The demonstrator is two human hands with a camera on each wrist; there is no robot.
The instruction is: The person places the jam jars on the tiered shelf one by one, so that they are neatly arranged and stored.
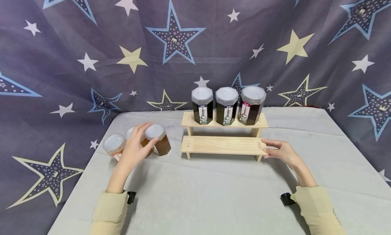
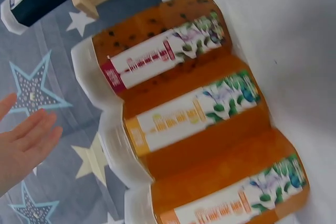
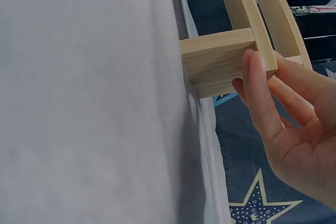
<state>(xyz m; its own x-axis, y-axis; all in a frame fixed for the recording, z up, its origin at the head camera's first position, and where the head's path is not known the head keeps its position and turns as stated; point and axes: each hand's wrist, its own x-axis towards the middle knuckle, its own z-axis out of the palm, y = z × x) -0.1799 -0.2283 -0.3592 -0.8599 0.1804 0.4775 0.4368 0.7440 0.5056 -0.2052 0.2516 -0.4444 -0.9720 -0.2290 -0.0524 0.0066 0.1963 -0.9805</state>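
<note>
While right hand [image 1: 284, 151] pinches shelf [image 1: 220, 145], left hand [image 1: 134, 147] spread above three amber-filled jars [image 2: 191, 111]

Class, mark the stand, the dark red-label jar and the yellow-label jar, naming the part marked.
Stand [image 1: 221, 145], head view: middle of the lower board.
Dark red-label jar [image 1: 253, 111], head view: dark side beside the label.
Yellow-label jar [image 2: 192, 116], left wrist view: label.

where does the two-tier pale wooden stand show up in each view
Head: the two-tier pale wooden stand sits just right of centre.
Left wrist: cut off at the top edge, left of centre.
Right wrist: cut off at the top, right of centre, pinched by the right hand.
Shared landmark: dark, faceted, labelled jars.
</note>
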